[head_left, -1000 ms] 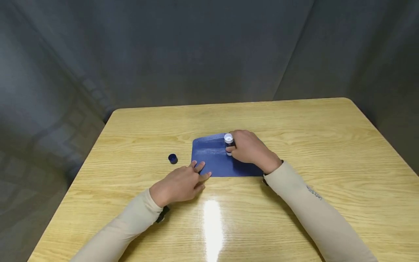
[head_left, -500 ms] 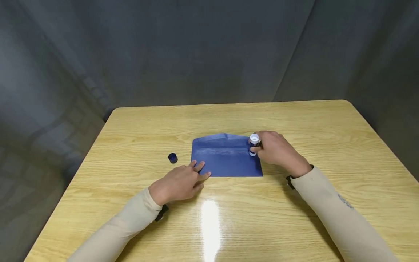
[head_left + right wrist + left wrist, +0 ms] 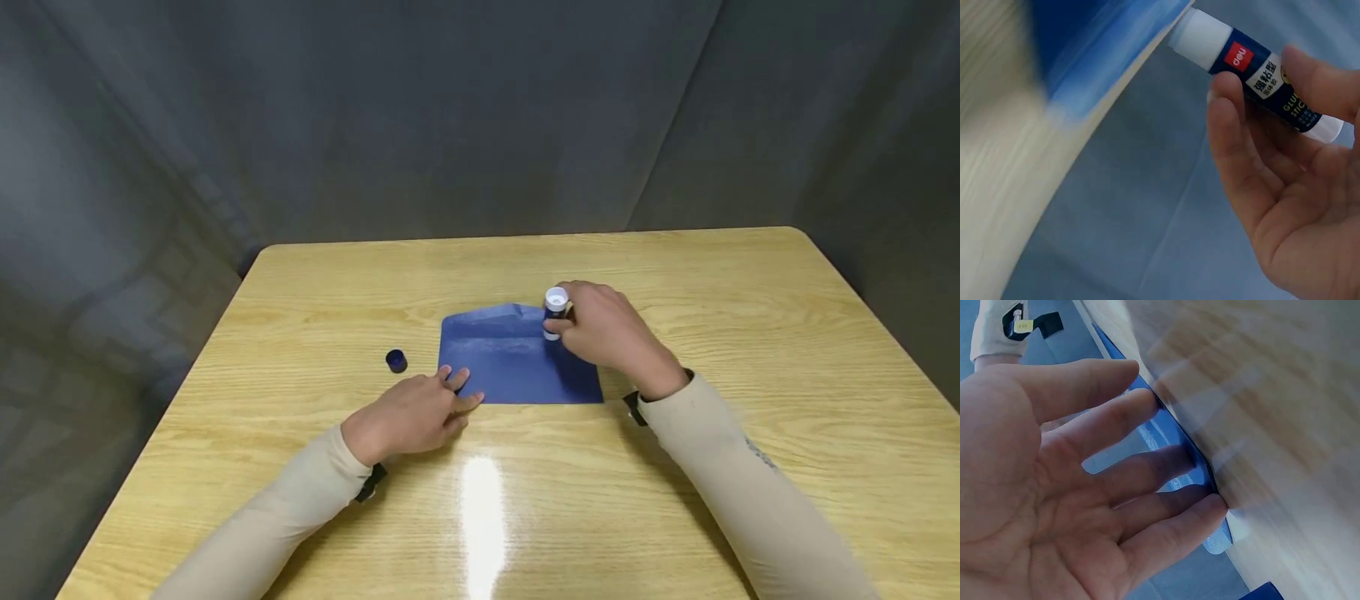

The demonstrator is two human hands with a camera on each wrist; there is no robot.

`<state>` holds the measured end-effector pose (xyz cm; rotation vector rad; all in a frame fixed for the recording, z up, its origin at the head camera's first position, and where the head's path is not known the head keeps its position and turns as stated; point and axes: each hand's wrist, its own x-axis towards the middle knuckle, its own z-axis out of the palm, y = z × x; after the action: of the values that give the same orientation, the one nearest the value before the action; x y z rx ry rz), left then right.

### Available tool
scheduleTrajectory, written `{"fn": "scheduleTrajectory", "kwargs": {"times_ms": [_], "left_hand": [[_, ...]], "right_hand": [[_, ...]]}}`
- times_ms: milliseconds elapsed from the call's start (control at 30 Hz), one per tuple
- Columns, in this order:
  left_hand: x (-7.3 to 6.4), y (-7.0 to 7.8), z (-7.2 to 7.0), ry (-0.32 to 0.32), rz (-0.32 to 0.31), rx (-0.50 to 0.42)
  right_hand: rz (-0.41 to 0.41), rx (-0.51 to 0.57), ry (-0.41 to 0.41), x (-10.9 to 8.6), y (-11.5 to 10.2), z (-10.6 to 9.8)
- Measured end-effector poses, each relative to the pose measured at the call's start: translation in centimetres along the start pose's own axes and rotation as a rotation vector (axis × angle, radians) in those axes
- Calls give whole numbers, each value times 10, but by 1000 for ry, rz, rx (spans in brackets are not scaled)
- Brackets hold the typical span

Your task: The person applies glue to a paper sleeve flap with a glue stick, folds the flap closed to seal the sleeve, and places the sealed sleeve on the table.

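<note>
A blue envelope (image 3: pixel 517 375) lies on the table with its flap spread toward the back; whitish smears show along the flap and fold. My right hand (image 3: pixel 611 333) pinches a glue stick (image 3: pixel 1260 78) between thumb and fingers, its white base upward and its other end down at the envelope's right part. The glue stick's label is plain in the right wrist view. With spread, nearly straight fingers, my left hand (image 3: pixel 412 417) rests on the envelope's front left corner. A dark blue cap (image 3: pixel 397 361) sits left of the envelope, its hollow side showing.
The wooden table (image 3: pixel 337 292) has rounded back corners. Behind and beside it hang grey curtains (image 3: pixel 480 125). A bright light reflection lies on the tabletop between the forearms.
My right hand with the glue stick first went right across the envelope, then back left and slightly toward the far side. My left hand, the envelope and the cap stay in place.
</note>
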<state>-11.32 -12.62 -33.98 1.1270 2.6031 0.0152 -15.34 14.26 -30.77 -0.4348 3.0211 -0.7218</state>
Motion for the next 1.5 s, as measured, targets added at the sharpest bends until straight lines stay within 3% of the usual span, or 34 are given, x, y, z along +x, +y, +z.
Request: {"fn": "scheduleTrajectory", "kwargs": {"times_ms": [300,433,633,800,1133,1500], "left_hand": [[3,3,4,58,58,45],[6,5,4,69,73,49],[8,7,3,74,81,77],[6,8,3,74,66,93],[5,7,3,35,24,99],[6,5,2,32,45,81]], "right_hand": [[-111,143,-108,34,-58,47],[-121,137,-150,43,-71,60],[-73,98,-168,48,-77,66],[-40,62,-166,45,-70,63],[12,21,-143,24,-31,40],[79,14,-89,-4,17,17]]}}
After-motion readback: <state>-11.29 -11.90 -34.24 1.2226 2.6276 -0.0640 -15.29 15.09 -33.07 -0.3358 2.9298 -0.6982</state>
